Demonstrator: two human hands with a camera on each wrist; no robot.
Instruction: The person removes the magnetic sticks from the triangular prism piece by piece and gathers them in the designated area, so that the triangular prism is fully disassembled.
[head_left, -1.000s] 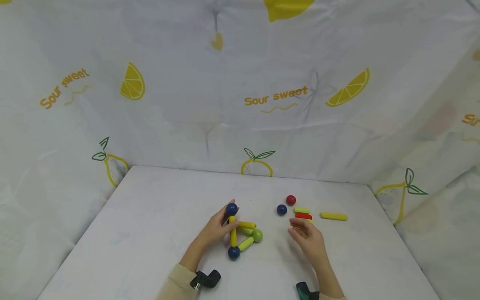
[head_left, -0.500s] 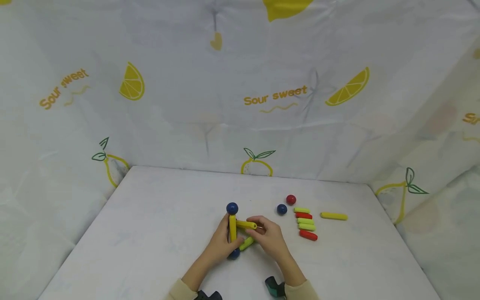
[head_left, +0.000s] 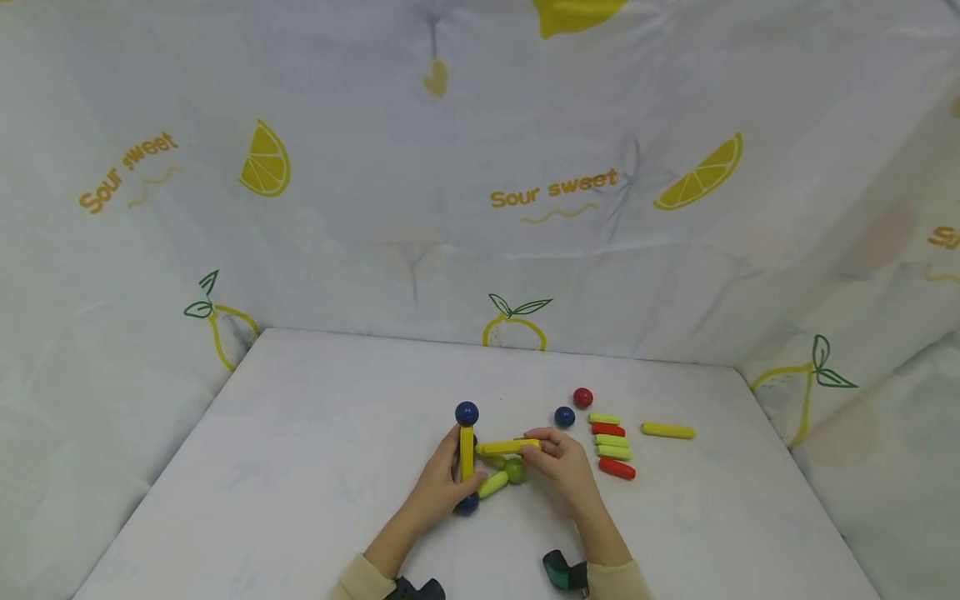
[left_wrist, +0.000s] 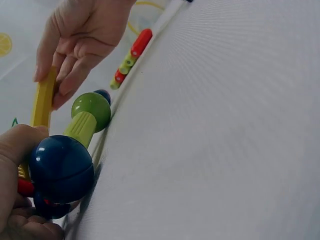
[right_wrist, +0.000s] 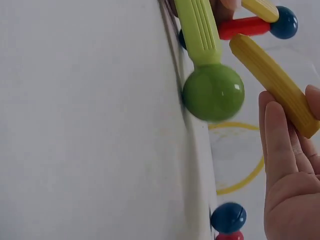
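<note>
My left hand (head_left: 435, 485) grips a frame of magnetic rods and balls. A yellow rod (head_left: 467, 454) of this frame runs between two blue balls (head_left: 467, 413), and a light green rod (head_left: 493, 484) leads to a green ball (head_left: 514, 471). Between thumb and fingers, my right hand (head_left: 566, 467) pinches the right end of another yellow rod (head_left: 510, 447). That rod slants across the right wrist view, its far end near the frame; whether they touch I cannot tell. A red rod (right_wrist: 245, 28) of the frame also shows there. My left fingers hide part of the frame.
Right of my hands lies a column of short rods, red (head_left: 617, 468) and light green (head_left: 613, 453). Behind them are a loose blue ball (head_left: 565, 417) and a red ball (head_left: 582, 397). A loose yellow rod (head_left: 667, 431) lies farther right. A printed cloth (head_left: 375, 208) hangs behind the white table (head_left: 315, 433).
My right hand has come left from the short rods to the frame and taken hold of a yellow rod, which has shifted right. My left hand keeps gripping the frame, its thumb lower.
</note>
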